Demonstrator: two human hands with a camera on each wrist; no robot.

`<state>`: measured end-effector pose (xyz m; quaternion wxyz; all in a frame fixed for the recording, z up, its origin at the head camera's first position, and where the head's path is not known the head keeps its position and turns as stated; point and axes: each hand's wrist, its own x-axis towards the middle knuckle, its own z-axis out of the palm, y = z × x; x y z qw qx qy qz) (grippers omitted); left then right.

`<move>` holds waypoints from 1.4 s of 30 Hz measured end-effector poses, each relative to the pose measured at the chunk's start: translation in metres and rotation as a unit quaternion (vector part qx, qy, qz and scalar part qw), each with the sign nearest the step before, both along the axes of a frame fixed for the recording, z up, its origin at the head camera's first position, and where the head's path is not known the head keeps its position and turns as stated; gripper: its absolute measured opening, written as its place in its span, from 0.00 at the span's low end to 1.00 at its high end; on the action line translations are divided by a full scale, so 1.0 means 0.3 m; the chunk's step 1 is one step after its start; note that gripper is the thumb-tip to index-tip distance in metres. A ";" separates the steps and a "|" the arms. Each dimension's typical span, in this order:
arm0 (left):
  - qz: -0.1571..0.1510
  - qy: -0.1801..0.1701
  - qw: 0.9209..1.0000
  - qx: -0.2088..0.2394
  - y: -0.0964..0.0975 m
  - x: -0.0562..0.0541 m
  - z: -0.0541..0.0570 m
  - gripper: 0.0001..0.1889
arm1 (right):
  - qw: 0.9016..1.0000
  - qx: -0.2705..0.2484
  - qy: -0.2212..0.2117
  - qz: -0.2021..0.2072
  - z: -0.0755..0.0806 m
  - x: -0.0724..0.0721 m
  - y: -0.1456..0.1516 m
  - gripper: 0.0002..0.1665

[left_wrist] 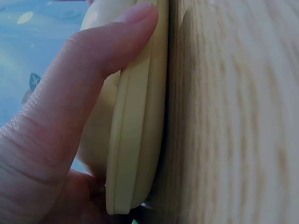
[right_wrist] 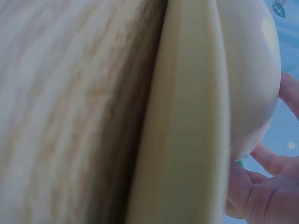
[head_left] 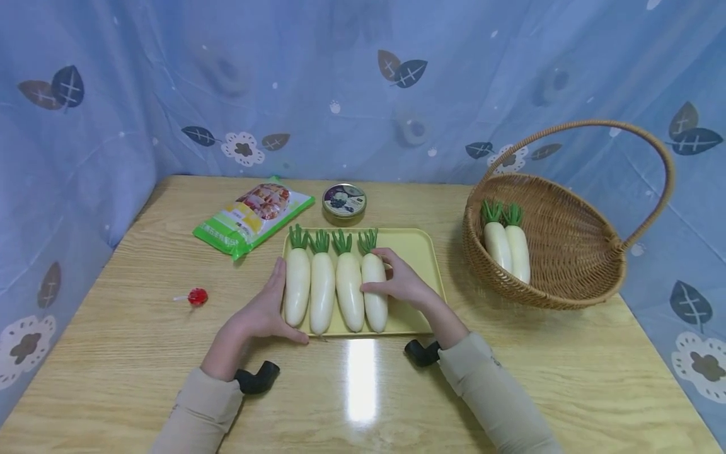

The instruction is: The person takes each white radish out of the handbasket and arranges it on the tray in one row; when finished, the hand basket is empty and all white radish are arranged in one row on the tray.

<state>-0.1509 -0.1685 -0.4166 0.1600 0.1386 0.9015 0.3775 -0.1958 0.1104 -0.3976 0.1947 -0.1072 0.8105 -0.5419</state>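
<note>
Several white radishes [head_left: 322, 293] with green leaf stubs lie side by side on the left part of a yellow tray [head_left: 418, 265]. My right hand [head_left: 404, 280] holds the rightmost radish [head_left: 375, 309] between thumb and curled fingers; that radish lies on the tray. The left hand [head_left: 263, 313] spreads round the tray's front left corner, its fingers along the left side by the first radish. In the left wrist view its straight thumb [left_wrist: 107, 46] presses on the tray rim [left_wrist: 131, 140]. The right wrist view shows a white radish [right_wrist: 252, 70] above the tray wall [right_wrist: 191, 116], with fingers behind.
At right stands a wicker basket [head_left: 573, 252] with a tall handle, two white radishes [head_left: 507, 246] leaning inside. Behind the tray are a green and white food bag [head_left: 258, 214] and a round tin [head_left: 344, 203]. A red lollipop [head_left: 196, 297] lies at left.
</note>
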 end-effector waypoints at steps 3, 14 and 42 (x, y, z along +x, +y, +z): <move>0.003 0.002 1.000 0.003 -0.007 -0.002 0.004 0.80 | 1.000 0.016 0.014 0.016 0.005 -0.006 -0.006 0.46; -0.006 0.026 1.000 0.009 -0.023 0.001 -0.018 0.79 | 0.989 0.124 0.069 0.047 0.007 -0.005 -0.009 0.45; -0.011 0.023 0.999 0.024 -0.003 -0.001 -0.008 0.79 | 0.991 0.119 0.062 0.017 0.052 0.028 0.046 0.46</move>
